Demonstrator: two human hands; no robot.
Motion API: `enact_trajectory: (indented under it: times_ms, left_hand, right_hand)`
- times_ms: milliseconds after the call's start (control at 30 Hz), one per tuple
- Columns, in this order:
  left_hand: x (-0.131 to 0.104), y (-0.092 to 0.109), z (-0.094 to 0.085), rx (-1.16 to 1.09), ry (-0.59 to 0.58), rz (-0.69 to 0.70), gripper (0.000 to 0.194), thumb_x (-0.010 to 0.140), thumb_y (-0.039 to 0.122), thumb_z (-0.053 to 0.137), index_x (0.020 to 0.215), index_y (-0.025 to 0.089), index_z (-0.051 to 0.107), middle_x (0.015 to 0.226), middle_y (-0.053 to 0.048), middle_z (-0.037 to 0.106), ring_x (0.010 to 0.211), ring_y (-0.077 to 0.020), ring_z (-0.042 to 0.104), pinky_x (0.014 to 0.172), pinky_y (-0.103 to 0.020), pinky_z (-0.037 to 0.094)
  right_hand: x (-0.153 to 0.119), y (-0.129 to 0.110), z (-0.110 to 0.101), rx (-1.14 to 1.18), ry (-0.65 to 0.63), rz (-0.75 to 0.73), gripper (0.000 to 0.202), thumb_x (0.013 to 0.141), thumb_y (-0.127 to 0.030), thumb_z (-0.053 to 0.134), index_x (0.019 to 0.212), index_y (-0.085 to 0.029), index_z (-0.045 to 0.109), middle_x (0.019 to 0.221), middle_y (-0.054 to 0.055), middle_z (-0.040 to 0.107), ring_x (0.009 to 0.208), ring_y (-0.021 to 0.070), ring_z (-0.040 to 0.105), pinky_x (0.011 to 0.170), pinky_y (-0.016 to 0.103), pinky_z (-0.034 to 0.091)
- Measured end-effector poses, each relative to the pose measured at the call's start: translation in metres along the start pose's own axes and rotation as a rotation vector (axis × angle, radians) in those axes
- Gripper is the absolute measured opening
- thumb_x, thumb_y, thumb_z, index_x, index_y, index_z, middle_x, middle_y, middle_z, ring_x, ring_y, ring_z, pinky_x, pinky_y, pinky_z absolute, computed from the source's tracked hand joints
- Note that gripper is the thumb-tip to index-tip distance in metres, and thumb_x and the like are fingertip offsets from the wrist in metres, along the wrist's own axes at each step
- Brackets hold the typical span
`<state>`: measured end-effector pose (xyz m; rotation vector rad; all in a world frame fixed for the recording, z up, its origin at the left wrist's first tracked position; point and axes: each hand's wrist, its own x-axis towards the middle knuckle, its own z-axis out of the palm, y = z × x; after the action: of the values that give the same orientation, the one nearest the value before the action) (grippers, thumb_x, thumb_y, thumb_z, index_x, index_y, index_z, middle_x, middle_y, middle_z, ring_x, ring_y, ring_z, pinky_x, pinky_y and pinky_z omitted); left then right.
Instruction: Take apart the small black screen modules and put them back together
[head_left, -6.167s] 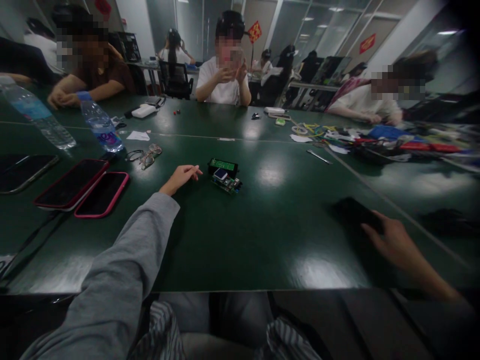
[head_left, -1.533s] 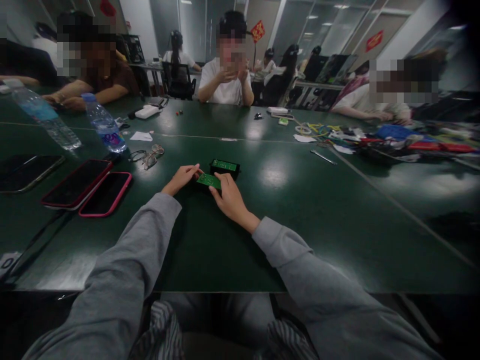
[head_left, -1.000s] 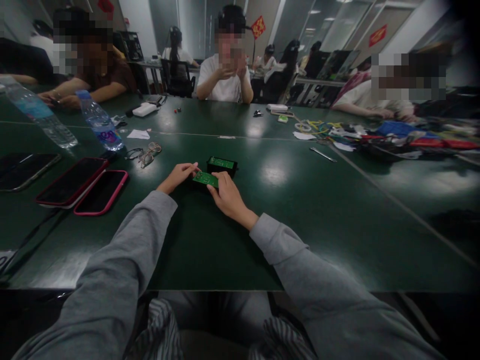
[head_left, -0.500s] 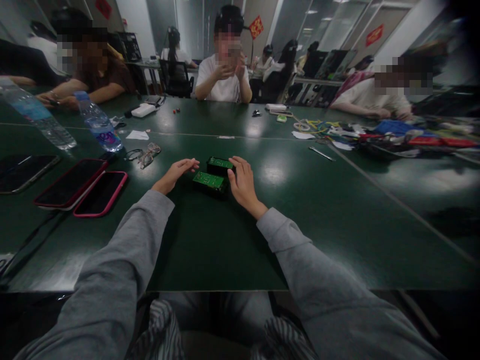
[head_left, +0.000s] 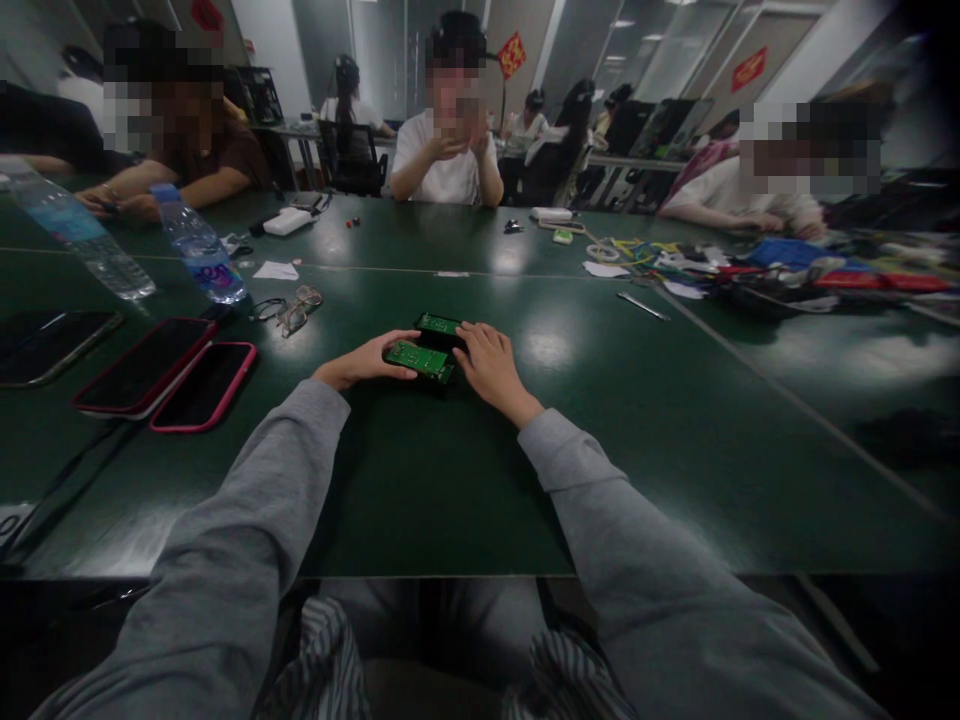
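Left hand (head_left: 375, 358), reaching toward twelve o'clock, grips near circuit board (head_left: 417, 359); right hand (head_left: 491, 368), loosely open, angles toward eleven.

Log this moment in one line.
left hand: gripping near board, left end | right hand: fingertips by far board, right end | glasses: on table, left of boards

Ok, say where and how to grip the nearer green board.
I'd take the nearer green board by its long edges at the left end, coming from the left, as the left hand does; it's oblong, and the right hand seems to crowd the other end.
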<state>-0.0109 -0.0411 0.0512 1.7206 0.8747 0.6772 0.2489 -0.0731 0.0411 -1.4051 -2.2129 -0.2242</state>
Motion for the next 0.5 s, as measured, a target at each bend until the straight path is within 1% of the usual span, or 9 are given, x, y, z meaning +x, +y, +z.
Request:
enact_trajectory:
  times_ms: [133, 267, 400, 500]
  left_hand:
    - [-0.001, 0.002, 0.001, -0.041, 0.016, 0.001, 0.082, 0.066, 0.027, 0.083, 0.141, 0.021, 0.049, 0.143, -0.015, 0.053, 0.132, -0.0291, 0.051, 0.112, -0.048, 0.037]
    - [-0.001, 0.001, 0.001, -0.065, 0.039, 0.007, 0.081, 0.066, 0.026, 0.082, 0.14, 0.019, 0.049, 0.142, -0.015, 0.054, 0.134, -0.0283, 0.05, 0.114, -0.046, 0.036]
    - [0.002, -0.005, -0.002, -0.09, 0.026, 0.013, 0.08, 0.068, 0.026, 0.08, 0.141, 0.02, 0.048, 0.141, -0.013, 0.055, 0.133, -0.0274, 0.051, 0.114, -0.045, 0.036]
    - [0.003, -0.007, -0.003, -0.098, 0.034, -0.001, 0.078, 0.069, 0.026, 0.079, 0.141, 0.022, 0.049, 0.142, -0.012, 0.055, 0.134, -0.0271, 0.05, 0.115, -0.044, 0.035]
  right_hand:
    - [-0.004, -0.003, -0.007, -0.069, -0.014, -0.027, 0.044, 0.101, -0.032, 0.036, 0.138, -0.013, 0.051, 0.143, 0.016, 0.053, 0.131, 0.0316, 0.044, 0.11, 0.053, 0.029]
    - [-0.011, -0.008, -0.013, -0.131, -0.016, -0.018, 0.044, 0.098, -0.025, 0.042, 0.139, -0.011, 0.049, 0.142, 0.018, 0.052, 0.129, 0.0329, 0.046, 0.112, 0.056, 0.026]
    - [-0.016, -0.011, -0.018, -0.151, -0.026, -0.013, 0.043, 0.096, -0.023, 0.045, 0.137, -0.011, 0.049, 0.141, 0.018, 0.053, 0.129, 0.0336, 0.045, 0.112, 0.057, 0.026]
    - [-0.018, -0.013, -0.024, -0.168, -0.035, 0.007, 0.039, 0.097, -0.024, 0.045, 0.133, -0.011, 0.051, 0.136, 0.019, 0.055, 0.125, 0.0342, 0.048, 0.11, 0.058, 0.027]
